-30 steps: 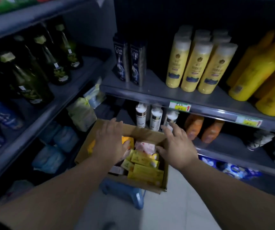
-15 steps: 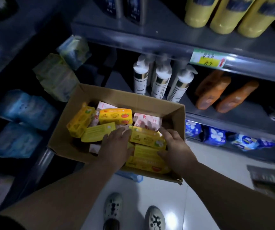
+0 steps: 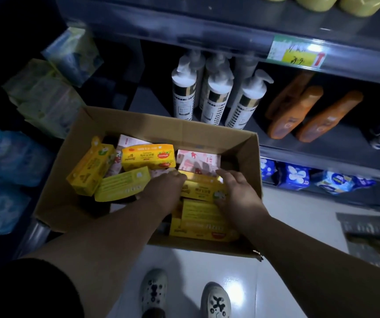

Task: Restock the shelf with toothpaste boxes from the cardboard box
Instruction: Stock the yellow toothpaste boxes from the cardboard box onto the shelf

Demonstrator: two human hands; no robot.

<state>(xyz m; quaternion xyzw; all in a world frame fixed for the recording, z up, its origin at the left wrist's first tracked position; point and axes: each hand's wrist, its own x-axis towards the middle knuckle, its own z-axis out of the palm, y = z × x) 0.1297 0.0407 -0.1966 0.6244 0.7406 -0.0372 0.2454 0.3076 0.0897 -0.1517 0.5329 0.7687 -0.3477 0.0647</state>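
Head view, looking down. The cardboard box (image 3: pixel 161 125) is seen open-topped at frame centre, with its near wall over white floor (image 3: pixel 207 267) and its far wall just in front of the shelf (image 3: pixel 335 148).

Both hands are placed inside the box, at its right-hand side. One yellow toothpaste box (image 3: pixel 198 188) is held between them. The left hand (image 3: pixel 163 191) has its fingers curled down over the box's left end. The right hand (image 3: pixel 237 191) has its fingers bent over the far edge and right end, with the thumb pressed on the near face. The held box lies flat on top of stacked yellow boxes (image 3: pixel 202 223) against the near wall.

Loose yellow boxes (image 3: pixel 149 157) are seen in the left half at mixed angles, one leaning toward the left wall. Pink boxes (image 3: pixel 198 160) are seen toward the far wall. The far right corner is dark and its contents cannot be told.

White pump bottles (image 3: pixel 214 99) stand just behind the far wall, with orange bottles (image 3: pixel 310 115) lying to their right. A strip of bare shelf is visible in front of them. A price label (image 3: pixel 296 53) is fixed to the rail above. Blue packs (image 3: pixel 294 177) are seen on the level below, right of the box. Green packs (image 3: pixel 44 99) crowd the left side, near the box wall. Two shoes (image 3: pixel 153 290) are seen at lower centre on the floor.
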